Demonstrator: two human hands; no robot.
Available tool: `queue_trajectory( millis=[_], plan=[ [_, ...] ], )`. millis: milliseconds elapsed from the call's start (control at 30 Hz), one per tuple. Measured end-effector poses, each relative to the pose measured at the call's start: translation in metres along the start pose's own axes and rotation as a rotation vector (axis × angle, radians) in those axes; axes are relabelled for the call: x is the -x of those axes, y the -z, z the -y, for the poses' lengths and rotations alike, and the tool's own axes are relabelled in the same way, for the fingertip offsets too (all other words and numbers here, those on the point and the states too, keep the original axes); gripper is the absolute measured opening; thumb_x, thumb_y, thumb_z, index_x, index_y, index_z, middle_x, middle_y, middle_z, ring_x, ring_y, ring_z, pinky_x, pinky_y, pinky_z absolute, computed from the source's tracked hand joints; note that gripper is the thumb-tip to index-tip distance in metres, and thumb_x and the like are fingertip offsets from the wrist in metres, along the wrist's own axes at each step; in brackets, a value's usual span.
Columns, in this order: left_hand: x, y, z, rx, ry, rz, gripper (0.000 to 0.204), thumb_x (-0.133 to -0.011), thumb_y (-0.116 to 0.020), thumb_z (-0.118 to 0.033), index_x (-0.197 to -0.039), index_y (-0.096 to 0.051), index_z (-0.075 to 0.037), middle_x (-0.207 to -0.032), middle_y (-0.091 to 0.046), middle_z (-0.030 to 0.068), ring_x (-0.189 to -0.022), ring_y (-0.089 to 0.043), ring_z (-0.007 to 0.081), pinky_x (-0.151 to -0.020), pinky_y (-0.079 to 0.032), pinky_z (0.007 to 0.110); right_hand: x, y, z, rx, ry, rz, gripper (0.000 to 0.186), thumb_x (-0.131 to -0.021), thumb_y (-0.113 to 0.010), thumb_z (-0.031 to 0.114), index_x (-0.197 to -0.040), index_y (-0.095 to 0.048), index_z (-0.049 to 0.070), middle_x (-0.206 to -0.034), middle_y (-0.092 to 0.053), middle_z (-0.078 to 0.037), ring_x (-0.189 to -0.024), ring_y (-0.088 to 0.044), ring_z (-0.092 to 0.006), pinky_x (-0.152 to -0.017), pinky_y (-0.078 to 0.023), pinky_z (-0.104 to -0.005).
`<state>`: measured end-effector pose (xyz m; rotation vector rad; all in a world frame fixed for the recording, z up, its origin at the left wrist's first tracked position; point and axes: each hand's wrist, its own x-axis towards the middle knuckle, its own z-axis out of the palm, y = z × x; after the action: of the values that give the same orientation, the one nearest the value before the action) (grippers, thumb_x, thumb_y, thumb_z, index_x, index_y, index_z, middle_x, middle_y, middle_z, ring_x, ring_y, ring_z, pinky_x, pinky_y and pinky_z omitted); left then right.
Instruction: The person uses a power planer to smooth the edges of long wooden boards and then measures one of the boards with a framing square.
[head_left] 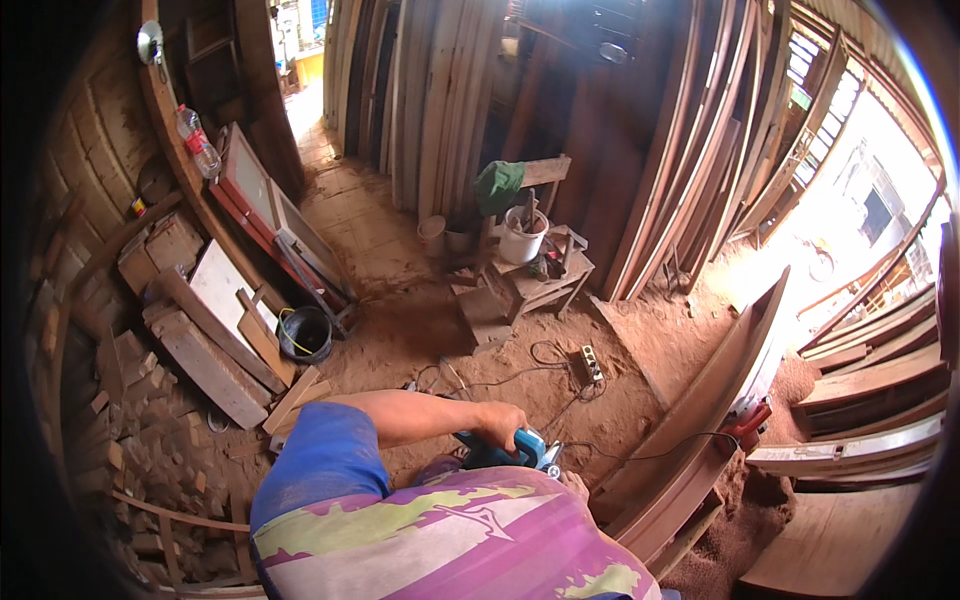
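My left hand (pixel 503 425) is wrapped round the rear of a teal handheld power tool (pixel 527 447) with a silver front part. That tool sits low in front of my body, and my patterned shirt hides its underside. Only a small part of my right hand (pixel 575 486) shows beside the tool's front, past the shirt's edge. Its fingers are mostly hidden. Whatever surface lies under the tool is out of sight. To the right, a long brown wooden beam (pixel 690 470) runs away from me, with a red power tool (pixel 748 425) resting against it.
A multi-socket extension block (pixel 591 365) and loose black cords lie on the dusty floor. Ahead stands a small wooden chair (pixel 555 285) bearing a white bucket (pixel 522 240). A black bucket (pixel 305 335) and wood offcuts (pixel 165 440) are at left; boards (pixel 870 385) are stacked right.
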<state>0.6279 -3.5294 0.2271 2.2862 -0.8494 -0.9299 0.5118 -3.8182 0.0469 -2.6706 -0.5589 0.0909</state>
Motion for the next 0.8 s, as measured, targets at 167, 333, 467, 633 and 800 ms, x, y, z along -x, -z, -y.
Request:
queue_trajectory(
  millis=[167, 333, 467, 633, 800],
  plan=[
    [-0.003, -0.001, -0.001, -0.056, -0.037, 0.038, 0.036, -0.062, -0.074, -0.031, -0.091, -0.071, -0.011, -0.082, -0.068, 0.0164, -0.080, -0.065, 0.0329, -0.072, -0.050, 0.042, -0.003, 0.007, 0.010, -0.153, -0.122, -0.067, 0.024, -0.080, -0.058, 0.027, -0.094, -0.057, 0.008, -0.089, -0.056, -0.012, -0.092, -0.058, -0.0304, -0.072, -0.049, -0.0425],
    [-0.006, 0.008, -0.010, -0.061, 0.021, -0.012, 0.038, -0.063, -0.071, -0.028, -0.097, -0.070, -0.011, -0.083, -0.068, 0.0172, -0.080, -0.065, 0.0330, -0.072, -0.050, 0.040, -0.016, 0.035, 0.018, -0.025, -0.153, 0.113, 0.023, -0.079, -0.060, 0.024, -0.096, -0.062, 0.009, -0.089, -0.060, -0.013, -0.089, -0.061, -0.0321, -0.075, -0.050, -0.0416],
    [-0.015, 0.019, -0.027, -0.031, 0.010, -0.004, 0.037, -0.064, -0.072, -0.027, -0.096, -0.070, -0.009, -0.082, -0.067, 0.0182, -0.076, -0.065, 0.0304, -0.071, -0.050, 0.038, -0.016, 0.041, 0.024, 0.013, -0.246, -0.095, 0.029, -0.076, -0.063, 0.023, -0.100, -0.058, 0.008, -0.090, -0.058, -0.012, -0.089, -0.059, -0.0304, -0.073, -0.050, -0.0406],
    [-0.020, 0.004, -0.002, 0.081, 0.070, 0.013, 0.037, -0.066, -0.076, -0.033, -0.090, -0.069, -0.006, -0.077, -0.065, 0.0182, -0.068, -0.063, 0.0280, -0.067, -0.049, 0.035, 0.009, 0.036, 0.048, -0.136, -0.317, -0.147, 0.060, -0.078, -0.061, 0.023, -0.133, -0.043, 0.008, -0.121, -0.049, -0.015, -0.111, -0.049, -0.0336, -0.090, -0.046, -0.0390],
    [-0.024, 0.001, -0.003, 0.162, 0.004, -0.075, 0.030, -0.066, -0.077, -0.022, -0.087, -0.069, -0.003, -0.071, -0.065, 0.0050, -0.065, -0.058, 0.0115, -0.064, -0.047, 0.028, 0.050, 0.059, 0.053, -0.168, -0.560, -0.156, 0.040, -0.078, -0.061, 0.017, -0.118, -0.062, 0.016, -0.118, -0.055, -0.009, -0.110, -0.053, -0.0320, -0.091, -0.047, -0.0396]
  ],
)
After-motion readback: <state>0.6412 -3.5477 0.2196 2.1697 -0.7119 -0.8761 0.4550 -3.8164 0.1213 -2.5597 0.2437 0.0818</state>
